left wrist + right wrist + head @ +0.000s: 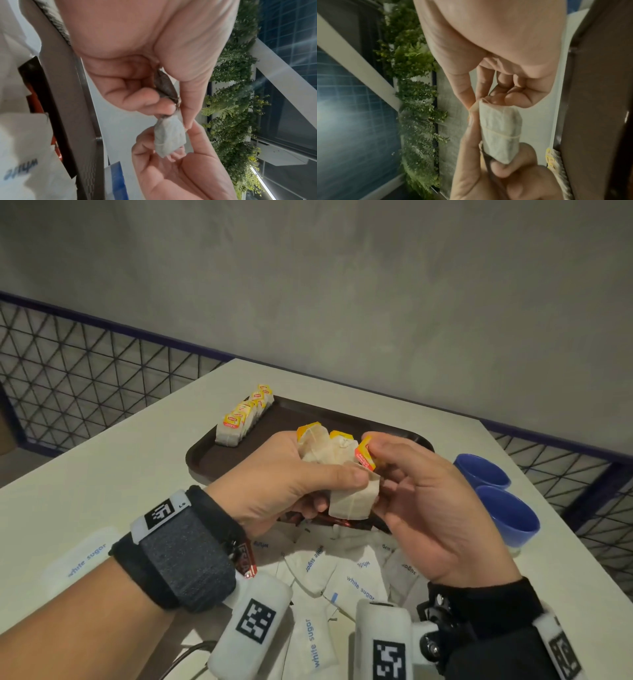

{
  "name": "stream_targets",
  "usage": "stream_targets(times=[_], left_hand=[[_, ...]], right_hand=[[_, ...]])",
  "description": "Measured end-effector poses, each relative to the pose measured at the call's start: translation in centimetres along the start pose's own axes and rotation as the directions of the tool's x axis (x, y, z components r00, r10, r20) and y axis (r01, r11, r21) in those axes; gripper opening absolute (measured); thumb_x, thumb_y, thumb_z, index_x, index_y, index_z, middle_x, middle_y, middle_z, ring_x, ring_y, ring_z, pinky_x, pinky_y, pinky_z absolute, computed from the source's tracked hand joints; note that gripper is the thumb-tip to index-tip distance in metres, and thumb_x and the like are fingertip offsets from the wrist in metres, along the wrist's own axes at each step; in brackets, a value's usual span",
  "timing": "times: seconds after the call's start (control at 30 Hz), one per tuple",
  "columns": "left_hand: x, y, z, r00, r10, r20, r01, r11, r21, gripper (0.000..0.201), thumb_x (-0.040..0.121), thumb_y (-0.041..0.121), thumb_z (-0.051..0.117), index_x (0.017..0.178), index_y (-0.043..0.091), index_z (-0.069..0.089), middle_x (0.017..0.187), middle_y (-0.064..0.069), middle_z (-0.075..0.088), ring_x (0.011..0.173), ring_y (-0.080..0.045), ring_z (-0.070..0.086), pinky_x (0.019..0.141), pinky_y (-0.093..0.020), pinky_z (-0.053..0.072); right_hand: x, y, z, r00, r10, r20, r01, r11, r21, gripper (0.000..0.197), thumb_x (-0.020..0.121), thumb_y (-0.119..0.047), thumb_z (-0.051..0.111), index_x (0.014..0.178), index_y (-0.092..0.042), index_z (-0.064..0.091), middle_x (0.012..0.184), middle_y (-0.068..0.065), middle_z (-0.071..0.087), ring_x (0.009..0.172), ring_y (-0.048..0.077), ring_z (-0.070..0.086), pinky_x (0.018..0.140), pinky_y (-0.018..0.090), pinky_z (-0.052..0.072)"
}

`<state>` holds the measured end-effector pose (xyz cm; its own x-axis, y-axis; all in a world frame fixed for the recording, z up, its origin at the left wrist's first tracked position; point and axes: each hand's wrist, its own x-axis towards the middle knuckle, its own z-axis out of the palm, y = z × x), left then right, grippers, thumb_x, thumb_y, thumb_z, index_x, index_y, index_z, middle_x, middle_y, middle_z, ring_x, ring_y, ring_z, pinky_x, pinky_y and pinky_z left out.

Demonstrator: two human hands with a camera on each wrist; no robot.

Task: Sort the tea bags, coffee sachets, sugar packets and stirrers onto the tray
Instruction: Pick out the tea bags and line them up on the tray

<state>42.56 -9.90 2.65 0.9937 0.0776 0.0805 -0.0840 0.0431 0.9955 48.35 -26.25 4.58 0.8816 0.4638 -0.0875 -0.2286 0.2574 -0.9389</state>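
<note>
My left hand (284,474) is curled around a bunch of tea bags (323,448), held just above the near edge of the brown tray (205,460). My right hand (421,501) pinches the red and yellow tag (365,455) of one tea bag (352,501) that hangs between both hands, its fingers touching the bag. On the tray's far left corner a row of tea bags (245,416) stands upright, tags on top. In front of the tray, the sugar packets (342,577) lie in a loose heap on the worktop (85,474). Right of the tray sit two blue cups (496,494); I cannot tell what is in them.
</note>
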Motion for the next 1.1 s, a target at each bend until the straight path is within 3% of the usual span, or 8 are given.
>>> stream_targets(times=[0.17,0.27,0.4,0.53,0.7,0.8,0.9,1.1], left_hand=[[0.28,-0.09,-0.02,0.999,-0.019,-0.042,0.018,0.999,-0.046,0.028,0.063,0.028,0.087,0.082,0.013,0.073,0.071,-0.009,0.067,0.048,-0.012,0.048,0.042,-0.020,0.038],[0.26,-0.07,-0.07,1.000,0.001,-0.031,-0.001,1.000,-0.018,0.025,0.065,0.026,0.095,0.077,0.017,0.074,0.071,-0.009,0.063,0.050,-0.013,0.049,0.043,-0.022,0.038],[0.16,-0.19,0.01,1.000,0.022,-0.005,-0.021,0.998,0.053,0.023,0.067,0.031,0.095,0.071,0.023,0.074,0.071,-0.014,0.057,0.054,-0.017,0.050,0.051,-0.028,0.038],[0.26,-0.27,-0.15,0.999,0.035,-0.014,-0.035,0.999,0.038,0.021,0.069,0.030,0.092,0.075,0.022,0.074,0.072,-0.013,0.060,0.055,-0.017,0.052,0.049,-0.027,0.040],[0.30,-0.25,-0.20,0.998,0.052,-0.045,-0.052,0.999,-0.004,0.028,0.065,0.029,0.089,0.082,0.014,0.072,0.072,-0.011,0.063,0.055,-0.014,0.054,0.047,-0.025,0.041],[0.29,-0.11,0.02,0.996,0.066,-0.065,-0.069,0.997,-0.045,0.027,0.062,0.028,0.086,0.079,0.014,0.072,0.070,-0.008,0.064,0.052,-0.012,0.054,0.045,-0.023,0.042],[0.23,0.02,0.04,0.993,0.092,-0.070,-0.096,0.993,-0.067,0.027,0.060,0.028,0.085,0.077,0.012,0.071,0.064,-0.005,0.062,0.051,-0.011,0.054,0.043,-0.021,0.041],[0.27,-0.01,-0.06,0.992,0.100,-0.071,-0.106,0.991,-0.082,0.027,0.060,0.026,0.083,0.076,0.009,0.069,0.058,-0.001,0.062,0.049,-0.010,0.053,0.043,-0.020,0.042]], right_hand=[[-0.45,-0.53,-0.08,0.999,0.007,0.049,-0.017,0.979,0.204,0.014,0.075,-0.015,0.075,0.088,-0.013,0.081,0.079,0.002,0.068,0.073,0.013,0.056,0.084,0.033,0.042],[-0.46,-0.27,0.04,0.998,-0.054,0.043,0.054,0.999,-0.003,0.024,0.071,-0.020,0.077,0.093,-0.012,0.081,0.091,0.008,0.073,0.091,0.021,0.060,0.091,0.041,0.046],[-0.51,0.00,0.24,0.996,-0.081,0.037,0.085,0.989,-0.125,0.024,0.078,-0.016,0.074,0.099,-0.008,0.079,0.099,0.014,0.077,0.094,0.026,0.069,0.101,0.053,0.051],[-0.57,0.05,0.31,0.996,-0.073,0.060,0.082,0.983,-0.164,0.014,0.088,-0.010,0.070,0.099,-0.008,0.077,0.102,0.016,0.078,0.091,0.028,0.071,0.083,0.041,0.059],[-0.52,0.19,0.45,0.995,-0.087,0.050,0.093,0.989,-0.115,0.024,0.083,-0.012,0.073,0.105,-0.005,0.074,0.106,0.020,0.076,0.097,0.034,0.075,0.071,0.036,0.064],[-0.67,-0.08,0.47,0.994,-0.091,0.059,0.096,0.991,-0.089,0.028,0.079,-0.015,0.073,0.105,-0.005,0.074,0.101,0.018,0.077,0.084,0.026,0.076,0.062,0.029,0.060],[-0.88,-0.21,0.54,0.992,-0.069,0.104,0.081,0.991,-0.111,0.030,0.078,-0.021,0.071,0.104,-0.005,0.073,0.093,0.015,0.079,0.076,0.023,0.077,0.063,0.029,0.062],[-0.74,-0.18,0.33,0.987,0.011,0.158,0.020,0.981,-0.194,0.039,0.081,-0.032,0.070,0.108,-0.004,0.074,0.099,0.021,0.077,0.087,0.029,0.076,0.077,0.034,0.062]])
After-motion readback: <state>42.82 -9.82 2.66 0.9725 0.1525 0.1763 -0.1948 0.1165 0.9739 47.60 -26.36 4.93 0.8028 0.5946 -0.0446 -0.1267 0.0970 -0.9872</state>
